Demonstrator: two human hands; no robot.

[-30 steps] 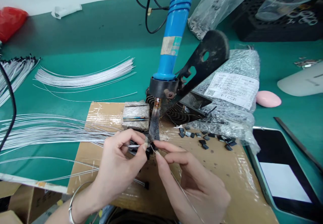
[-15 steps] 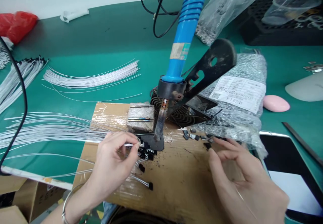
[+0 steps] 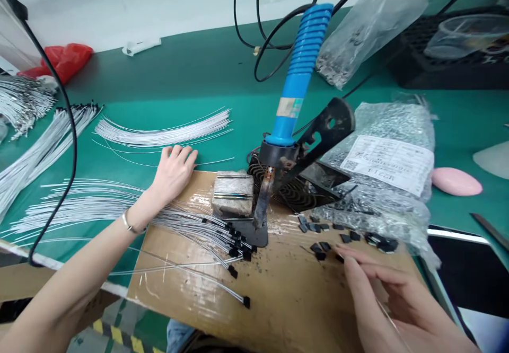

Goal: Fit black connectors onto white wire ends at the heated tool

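Note:
My left hand (image 3: 175,170) rests over a loose white wire (image 3: 217,161) on the green mat, fingers bent; its thumb and fingertips are hidden. Beneath its wrist runs a bundle of white wires (image 3: 191,224) ending in small black connectors (image 3: 234,244). At the lower right, my right hand (image 3: 392,294) is closed, thumb and forefinger pinching a small black piece (image 3: 339,258). A thin pale strand (image 3: 387,313), perhaps solder wire, crosses its palm. Similar black pieces (image 3: 320,249) lie just beyond those fingertips. Between the hands, a blue-handled soldering iron (image 3: 296,82) stands tip down in a holder.
A grey block (image 3: 233,193) with metal strips sits beside the iron's tip. Behind lies another white wire bundle (image 3: 167,130). To the right are a labelled bubble-wrap packet (image 3: 385,157), a pink egg-shaped object (image 3: 457,181) and a tablet (image 3: 457,268). Cardboard (image 3: 286,300) covers the front.
My left hand has let go of the connector wires and moved up and left to the loose wire. My right hand now pinches a black piece. The view has shifted slightly.

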